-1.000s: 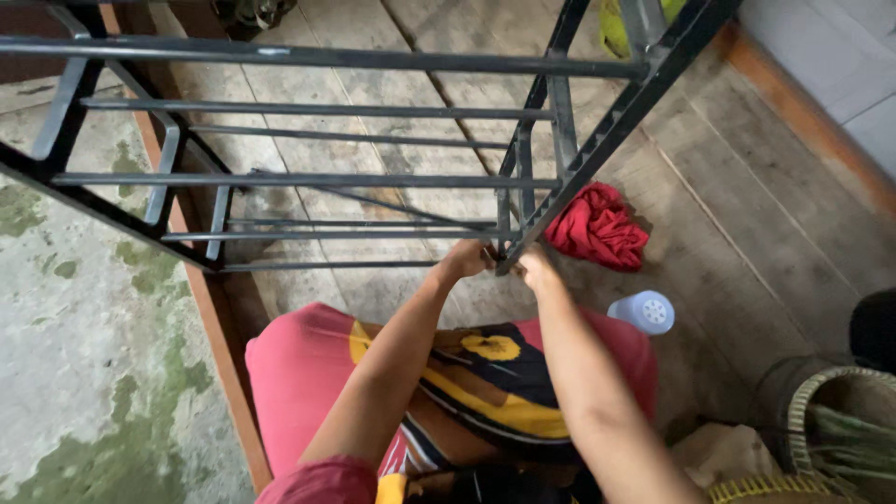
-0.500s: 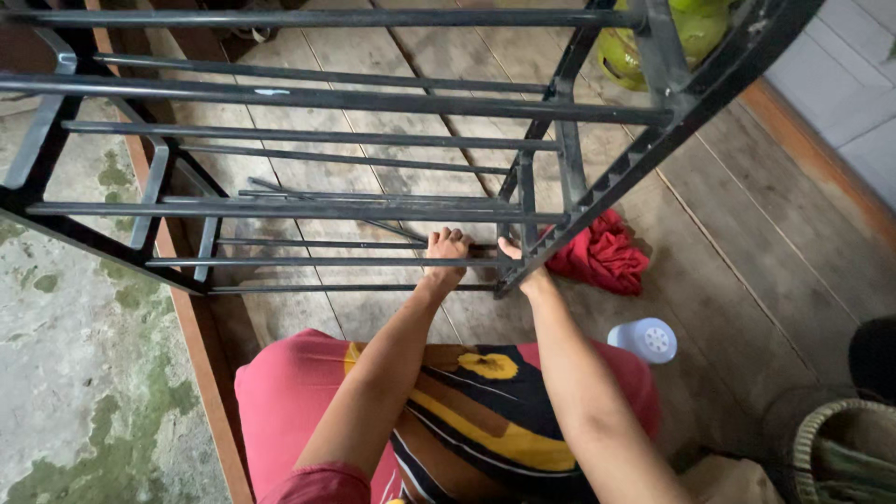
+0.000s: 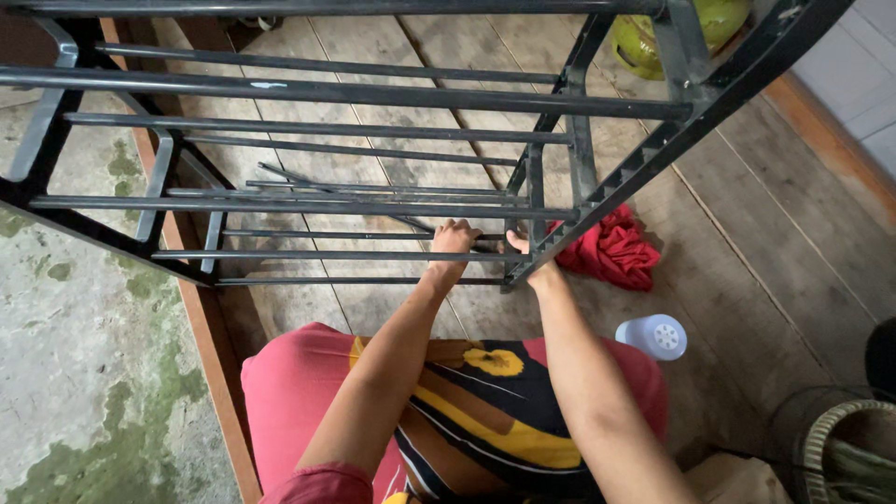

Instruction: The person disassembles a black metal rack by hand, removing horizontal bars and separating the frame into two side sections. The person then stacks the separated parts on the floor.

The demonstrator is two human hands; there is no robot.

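Black metal rack (image 3: 373, 201) gripped low by both hands (image 3: 455, 241).

Black metal rack (image 3: 373, 201), red cloth (image 3: 611, 250), green gas cylinder (image 3: 653, 33), pale blue-white bottle cap (image 3: 653, 336)

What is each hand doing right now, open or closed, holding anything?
Left hand: closed on a thin black metal rod of the black metal rack.
Right hand: at the rack's corner post; grip cannot be told.

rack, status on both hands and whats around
Left hand gripping a low bar of the black rack. Right hand at its corner post. Red cloth beside it.
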